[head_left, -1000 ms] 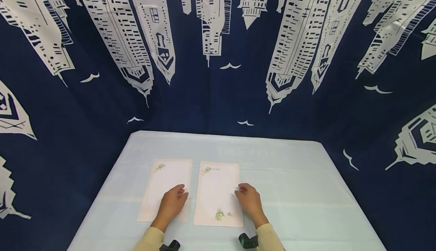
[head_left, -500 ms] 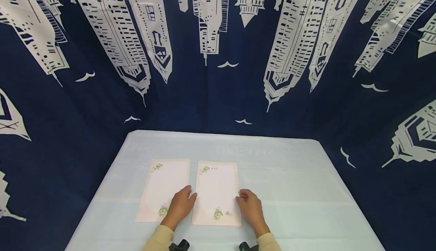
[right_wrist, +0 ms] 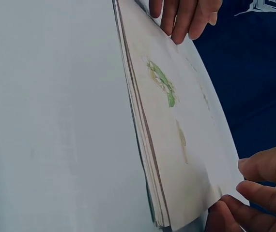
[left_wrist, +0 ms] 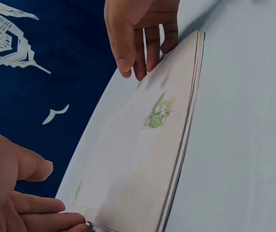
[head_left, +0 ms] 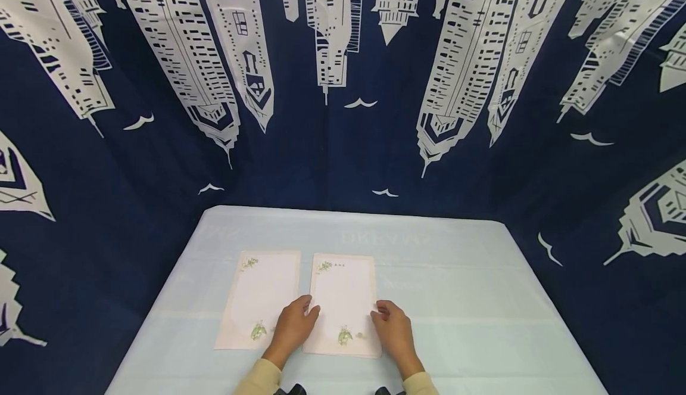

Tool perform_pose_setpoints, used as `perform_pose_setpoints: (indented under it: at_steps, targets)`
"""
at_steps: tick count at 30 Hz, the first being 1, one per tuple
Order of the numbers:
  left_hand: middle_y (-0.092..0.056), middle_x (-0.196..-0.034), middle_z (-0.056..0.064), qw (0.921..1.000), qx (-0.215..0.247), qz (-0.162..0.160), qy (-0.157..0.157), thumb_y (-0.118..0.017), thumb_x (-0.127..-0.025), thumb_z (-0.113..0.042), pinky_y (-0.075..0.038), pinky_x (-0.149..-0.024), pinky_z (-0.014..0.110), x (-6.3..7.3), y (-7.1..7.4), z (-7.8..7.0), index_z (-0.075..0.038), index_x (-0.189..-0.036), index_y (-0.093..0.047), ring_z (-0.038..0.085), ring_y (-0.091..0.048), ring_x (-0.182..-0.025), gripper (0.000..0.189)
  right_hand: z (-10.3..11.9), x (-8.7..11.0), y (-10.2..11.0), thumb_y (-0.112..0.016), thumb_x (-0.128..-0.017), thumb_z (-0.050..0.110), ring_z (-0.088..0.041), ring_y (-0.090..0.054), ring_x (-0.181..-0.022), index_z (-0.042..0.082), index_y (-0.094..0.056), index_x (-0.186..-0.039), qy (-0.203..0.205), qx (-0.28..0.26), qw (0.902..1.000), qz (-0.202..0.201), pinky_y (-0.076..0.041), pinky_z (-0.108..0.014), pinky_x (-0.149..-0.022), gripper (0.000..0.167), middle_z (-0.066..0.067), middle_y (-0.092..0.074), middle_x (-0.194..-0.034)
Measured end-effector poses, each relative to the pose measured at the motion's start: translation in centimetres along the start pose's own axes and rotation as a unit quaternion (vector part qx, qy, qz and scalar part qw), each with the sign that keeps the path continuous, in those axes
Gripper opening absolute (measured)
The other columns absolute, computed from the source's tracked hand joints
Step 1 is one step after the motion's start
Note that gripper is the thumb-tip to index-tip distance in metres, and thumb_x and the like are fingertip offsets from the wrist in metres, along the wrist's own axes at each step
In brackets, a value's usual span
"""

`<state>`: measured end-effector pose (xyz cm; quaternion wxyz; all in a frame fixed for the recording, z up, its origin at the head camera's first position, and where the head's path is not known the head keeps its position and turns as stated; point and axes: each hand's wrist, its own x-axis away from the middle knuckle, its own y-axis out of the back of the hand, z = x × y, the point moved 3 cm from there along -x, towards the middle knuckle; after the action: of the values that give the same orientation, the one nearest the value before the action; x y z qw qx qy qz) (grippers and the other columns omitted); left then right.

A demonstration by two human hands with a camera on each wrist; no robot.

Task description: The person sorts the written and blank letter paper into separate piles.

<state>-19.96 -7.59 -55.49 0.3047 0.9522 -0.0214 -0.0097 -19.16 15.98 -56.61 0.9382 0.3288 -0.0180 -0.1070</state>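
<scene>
In the head view a stack of pale pink paper (head_left: pixel 343 299) with green floral prints lies on the table; its layered edges show in both wrist views. Beside its left edge is my left hand (head_left: pixel 293 326), thumb spread away from the fingers, seen also in the left wrist view (left_wrist: pixel 17 193). My right hand (head_left: pixel 395 330) is at the right edge. In the right wrist view my right hand's fingers (right_wrist: pixel 247 212) touch the stack's side, with the thumb apart above the sheet. The top sheet lifts slightly near those fingers.
A second pale pink floral sheet (head_left: pixel 259 296) lies to the left, partly behind my left hand. The table (head_left: pixel 455 299) has a pale cover. Behind it hangs dark blue cloth (head_left: pixel 327 156) printed with white buildings and birds.
My left hand has moved right, from over the left sheet to the left edge of the stack. My right hand has shifted slightly down, staying at the right edge.
</scene>
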Motion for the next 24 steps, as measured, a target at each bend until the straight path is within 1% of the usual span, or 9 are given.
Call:
perform_pose_setpoints:
  at_steps: [4,7,9,11,14,17,19,21,24]
  targets:
    - [-0.066,-0.120,0.031,0.9996,-0.003,-0.022,-0.017,-0.066,-0.096,-0.013,-0.051,-0.094,0.055,0.1,-0.2,-0.1,0.012,-0.123,-0.064,0.046,-0.064,-0.114,0.037,-0.1,0.1,0.1,-0.073,-0.087,0.005,-0.032,-0.072,-0.091,-0.005,-0.071,-0.110,-0.003,-0.002,0.9998,-0.022,-0.059,-0.041,-0.075,0.025,-0.019,-0.073,-0.103]
    - [-0.068,-0.118,0.029,0.9990,0.001,-0.038,-0.023,-0.065,-0.095,-0.011,-0.053,-0.092,0.053,0.1,-0.4,-0.1,0.010,-0.120,-0.066,0.044,-0.065,-0.112,0.033,-0.2,0.1,0.1,-0.074,-0.087,0.003,-0.032,-0.072,-0.091,-0.004,-0.072,-0.108,-0.003,-0.007,0.9992,-0.038,-0.060,-0.040,-0.074,0.023,-0.019,-0.074,-0.102]
    - [-0.070,-0.114,0.028,0.9984,0.014,-0.050,-0.023,-0.066,-0.094,-0.007,-0.056,-0.085,0.051,0.1,-0.5,-0.1,0.008,-0.119,-0.068,0.042,-0.068,-0.104,0.030,-0.4,0.1,0.2,-0.074,-0.086,0.002,-0.033,-0.073,-0.090,-0.004,-0.073,-0.107,-0.002,-0.017,0.9987,-0.048,-0.060,-0.041,-0.074,0.022,-0.020,-0.074,-0.101]
    - [-0.071,-0.111,0.026,0.9972,0.031,-0.067,-0.017,-0.067,-0.091,-0.002,-0.059,-0.078,0.045,0.1,-0.5,0.0,0.006,-0.118,-0.069,0.038,-0.071,-0.097,0.029,-0.5,0.0,0.1,-0.074,-0.085,0.001,-0.034,-0.073,-0.090,-0.003,-0.074,-0.105,-0.001,-0.034,0.9978,-0.056,-0.060,-0.042,-0.074,0.021,-0.020,-0.074,-0.102]
    - [-0.070,-0.111,0.024,0.9939,0.065,-0.088,-0.011,-0.067,-0.085,0.008,-0.059,-0.068,0.036,-0.1,-0.6,0.3,0.006,-0.118,-0.069,0.032,-0.071,-0.089,0.034,-0.9,-0.2,0.1,-0.074,-0.083,-0.002,-0.035,-0.073,-0.092,-0.004,-0.072,-0.108,-0.010,-0.065,0.9957,-0.066,-0.060,-0.042,-0.076,0.025,-0.018,-0.074,-0.101]
    - [-0.068,-0.113,0.022,0.9910,0.088,-0.101,-0.007,-0.067,-0.081,0.014,-0.059,-0.072,0.033,-0.3,-0.9,0.5,0.009,-0.121,-0.066,0.032,-0.071,-0.092,0.040,-1.5,-0.5,0.1,-0.074,-0.082,-0.003,-0.032,-0.072,-0.094,-0.007,-0.069,-0.116,-0.039,-0.100,0.9922,-0.063,-0.059,-0.037,-0.077,0.035,-0.016,-0.074,-0.099]
    - [-0.068,-0.109,0.021,0.9900,0.096,-0.103,-0.009,-0.067,-0.080,0.015,-0.059,-0.072,0.033,-0.4,-1.0,0.5,0.012,-0.123,-0.064,0.031,-0.071,-0.091,0.043,-1.8,-0.5,0.2,-0.073,-0.083,-0.002,-0.030,-0.071,-0.092,-0.009,-0.066,-0.121,-0.058,-0.123,0.9892,-0.056,-0.059,-0.032,-0.075,0.039,-0.015,-0.073,-0.099]
    - [-0.069,-0.103,0.019,0.9895,0.100,-0.104,-0.010,-0.067,-0.080,0.015,-0.059,-0.072,0.032,-0.6,-1.2,0.4,0.014,-0.123,-0.063,0.030,-0.071,-0.088,0.043,-2.0,-0.6,0.4,-0.071,-0.084,-0.002,-0.026,-0.070,-0.088,-0.010,-0.065,-0.123,-0.075,-0.142,0.9860,-0.046,-0.057,-0.028,-0.070,0.040,-0.015,-0.073,-0.099]
    - [-0.069,-0.094,0.015,0.9897,0.103,-0.098,-0.013,-0.067,-0.079,0.015,-0.057,-0.067,0.029,-0.7,-1.3,0.0,0.015,-0.119,-0.065,0.025,-0.070,-0.082,0.040,-2.1,-0.6,0.8,-0.070,-0.086,-0.001,-0.020,-0.067,-0.079,-0.011,-0.066,-0.121,-0.084,-0.163,0.9824,-0.034,-0.055,-0.025,-0.062,0.036,-0.015,-0.072,-0.098]
